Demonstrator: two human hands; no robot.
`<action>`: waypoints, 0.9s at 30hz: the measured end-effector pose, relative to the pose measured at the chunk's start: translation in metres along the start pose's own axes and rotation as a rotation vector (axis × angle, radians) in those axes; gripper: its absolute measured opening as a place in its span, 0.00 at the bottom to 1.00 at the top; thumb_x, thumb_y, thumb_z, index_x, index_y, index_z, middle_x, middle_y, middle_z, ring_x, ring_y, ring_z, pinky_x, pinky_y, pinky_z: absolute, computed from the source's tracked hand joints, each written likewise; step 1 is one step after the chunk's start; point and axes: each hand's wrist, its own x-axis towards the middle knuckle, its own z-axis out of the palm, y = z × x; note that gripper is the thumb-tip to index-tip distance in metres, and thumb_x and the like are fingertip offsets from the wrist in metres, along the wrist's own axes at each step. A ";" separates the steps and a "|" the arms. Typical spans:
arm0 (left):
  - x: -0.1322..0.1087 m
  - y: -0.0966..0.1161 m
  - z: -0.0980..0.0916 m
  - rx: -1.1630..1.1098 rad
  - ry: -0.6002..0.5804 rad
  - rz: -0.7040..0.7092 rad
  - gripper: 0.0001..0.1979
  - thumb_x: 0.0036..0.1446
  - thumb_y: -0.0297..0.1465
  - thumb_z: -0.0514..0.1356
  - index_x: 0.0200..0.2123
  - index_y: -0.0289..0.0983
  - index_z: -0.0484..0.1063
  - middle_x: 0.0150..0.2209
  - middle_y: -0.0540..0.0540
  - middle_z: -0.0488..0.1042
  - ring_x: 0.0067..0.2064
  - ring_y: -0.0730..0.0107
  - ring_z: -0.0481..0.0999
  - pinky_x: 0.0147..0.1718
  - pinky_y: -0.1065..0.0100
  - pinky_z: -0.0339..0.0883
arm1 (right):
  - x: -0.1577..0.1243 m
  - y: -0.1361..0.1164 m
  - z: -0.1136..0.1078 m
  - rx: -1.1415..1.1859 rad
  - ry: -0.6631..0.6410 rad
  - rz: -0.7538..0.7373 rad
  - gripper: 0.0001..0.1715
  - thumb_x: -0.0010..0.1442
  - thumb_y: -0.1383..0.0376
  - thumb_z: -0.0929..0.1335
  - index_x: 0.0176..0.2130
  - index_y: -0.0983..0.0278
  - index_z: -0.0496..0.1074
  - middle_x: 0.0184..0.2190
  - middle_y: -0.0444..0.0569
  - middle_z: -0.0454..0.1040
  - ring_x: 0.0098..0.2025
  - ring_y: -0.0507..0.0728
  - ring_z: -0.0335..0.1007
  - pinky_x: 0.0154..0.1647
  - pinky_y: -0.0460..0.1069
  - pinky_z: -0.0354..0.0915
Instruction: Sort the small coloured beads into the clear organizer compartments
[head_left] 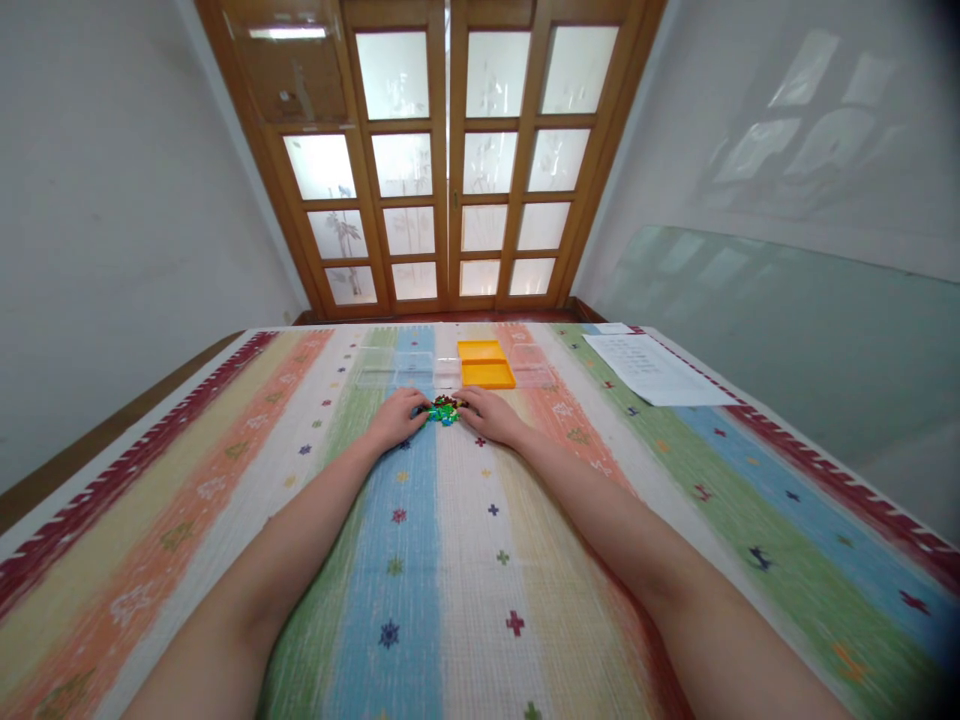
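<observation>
A pile of small multicoloured pieces [444, 411] is lying on the striped tablecloth [463, 560], just on the near side of the yellow box [487, 374], with the left hand [400, 415] and right hand [487, 412] resting at its two edges, fingers curling inward, apparently for penning the loose bits between them; whether either is pinching a piece, I cannot tell. Clear plastic containers [394, 367] are sitting left and right of the yellow box, seemingly within easy reach, while a paper sheet [652, 368] is lying farther to its right, probably leaving the hands room.
</observation>
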 end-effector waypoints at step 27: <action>0.000 -0.001 -0.003 -0.064 0.083 -0.149 0.14 0.69 0.34 0.56 0.51 0.43 0.80 0.48 0.44 0.82 0.48 0.58 0.80 0.53 0.57 0.72 | -0.001 0.000 0.000 -0.012 0.017 0.055 0.18 0.72 0.63 0.67 0.60 0.60 0.75 0.53 0.54 0.77 0.54 0.59 0.74 0.57 0.53 0.67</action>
